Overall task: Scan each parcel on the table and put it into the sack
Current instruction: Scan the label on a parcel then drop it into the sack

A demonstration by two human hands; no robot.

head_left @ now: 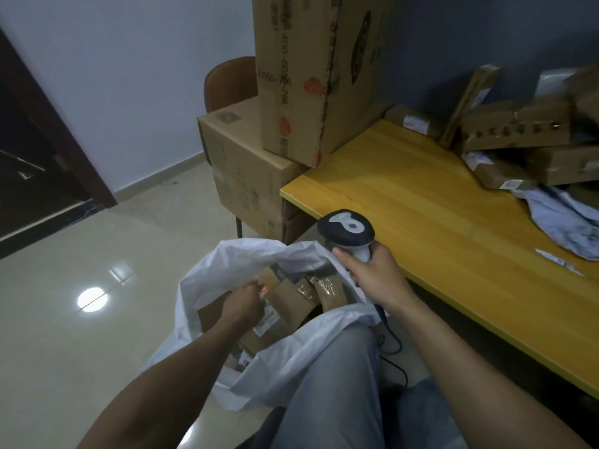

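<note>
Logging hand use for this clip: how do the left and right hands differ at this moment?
The left hand reaches down inside the white sack, while the right hand sits higher, by the table edge. The right hand's grip wraps the barcode scanner; the left hand touches a cardboard parcel, though whether it holds it is unclear. Both are bare.

Left forearm (181, 367) stretched forward and down, left grip (243, 307) lowered knuckles up, fingers tucked under, any hold not made out, right forearm (453, 351) angled inward, right grip (372, 273) wrapped round the scanner (346, 227) handle, thumb laid along it, scanner head held upward.
</note>
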